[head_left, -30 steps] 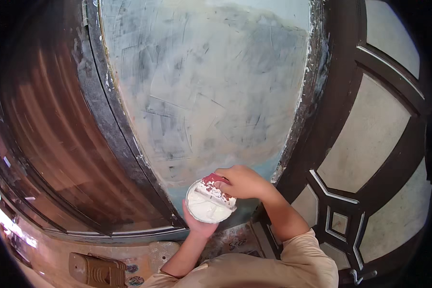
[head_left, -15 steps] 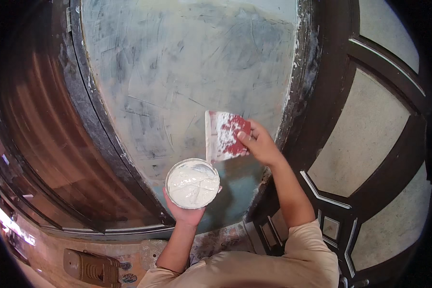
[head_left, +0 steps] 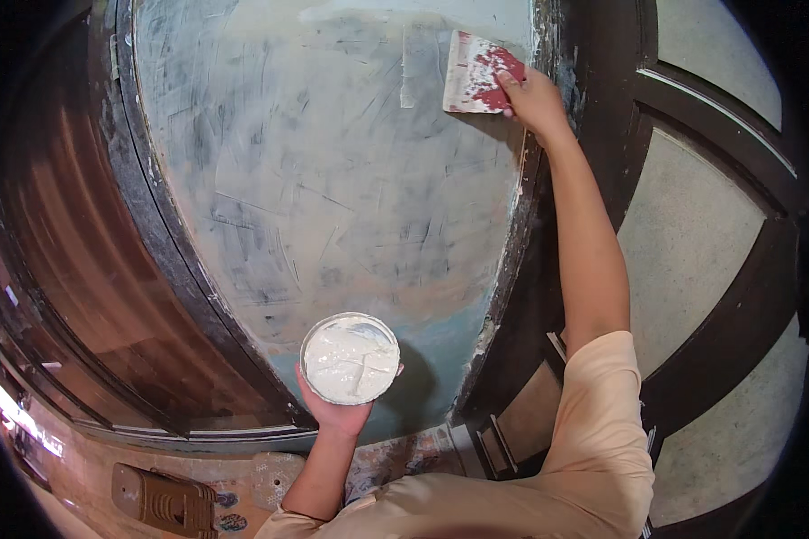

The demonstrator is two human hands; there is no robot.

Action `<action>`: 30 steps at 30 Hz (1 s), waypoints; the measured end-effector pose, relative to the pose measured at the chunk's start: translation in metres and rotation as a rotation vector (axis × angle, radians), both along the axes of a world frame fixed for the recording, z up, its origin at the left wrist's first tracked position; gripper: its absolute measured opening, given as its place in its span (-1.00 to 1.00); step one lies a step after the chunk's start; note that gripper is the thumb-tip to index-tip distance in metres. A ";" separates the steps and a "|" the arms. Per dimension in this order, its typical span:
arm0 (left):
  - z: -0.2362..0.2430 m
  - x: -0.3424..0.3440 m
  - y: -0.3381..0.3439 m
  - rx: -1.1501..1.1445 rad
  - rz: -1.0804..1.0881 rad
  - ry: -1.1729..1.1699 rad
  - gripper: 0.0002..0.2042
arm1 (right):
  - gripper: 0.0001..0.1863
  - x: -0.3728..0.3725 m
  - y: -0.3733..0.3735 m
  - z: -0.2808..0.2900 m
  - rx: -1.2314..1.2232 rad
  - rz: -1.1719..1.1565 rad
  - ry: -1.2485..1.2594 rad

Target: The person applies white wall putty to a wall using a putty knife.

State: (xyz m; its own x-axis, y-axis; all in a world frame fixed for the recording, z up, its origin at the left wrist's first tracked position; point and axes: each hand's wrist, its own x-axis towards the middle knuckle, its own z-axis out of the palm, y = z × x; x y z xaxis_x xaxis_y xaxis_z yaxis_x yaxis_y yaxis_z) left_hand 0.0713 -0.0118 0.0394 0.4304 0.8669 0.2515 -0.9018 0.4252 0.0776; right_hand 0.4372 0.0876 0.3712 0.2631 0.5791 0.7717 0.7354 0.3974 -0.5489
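My left hand (head_left: 335,409) is closed round a round tub (head_left: 342,357) of creamy white paste, holding it from below in front of the lower wall. My right hand (head_left: 537,103) grips a wide red scraper (head_left: 484,76) smeared with white paste, its blade against the upper right of the patchy grey-white wall panel (head_left: 324,171), near the panel's right edge. Just left of the blade runs a short pale vertical mark of paste.
A dark door with pale panels (head_left: 692,234) stands on the right. A glossy brown glazed panel in a dark frame (head_left: 90,251) is on the left. A brown plastic stool-like object (head_left: 162,499) lies low at the bottom left, by some patterned items.
My right hand has lifted the scraper out of the tub and moved it up and right onto the upper wall. The tub in my left hand has shifted slightly left.
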 end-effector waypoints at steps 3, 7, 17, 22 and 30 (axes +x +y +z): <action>0.002 -0.001 -0.001 0.023 0.005 0.031 -0.28 | -0.61 0.010 -0.025 -0.005 0.049 -0.153 -0.027; -0.002 0.010 0.002 0.008 -0.028 0.035 -0.27 | -0.63 -0.013 -0.006 -0.004 0.197 0.232 0.111; -0.012 -0.003 0.001 -0.052 0.029 0.137 -0.27 | -0.63 -0.007 -0.005 -0.020 0.058 -0.072 0.130; -0.007 -0.026 0.009 0.013 0.015 0.065 -0.27 | -0.64 -0.025 -0.053 -0.071 0.176 0.017 0.246; 0.021 -0.033 0.024 -0.050 -0.073 0.021 -0.22 | -0.68 -0.195 -0.059 -0.137 -0.462 0.545 -0.467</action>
State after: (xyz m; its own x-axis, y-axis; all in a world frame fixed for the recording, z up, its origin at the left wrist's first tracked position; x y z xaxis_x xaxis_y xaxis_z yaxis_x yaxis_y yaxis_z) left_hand 0.0385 0.0121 0.0600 0.4977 0.8443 0.1987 -0.8666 0.4936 0.0735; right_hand 0.2424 0.0285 0.2339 -0.4303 0.8155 0.3871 0.6972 0.5726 -0.4313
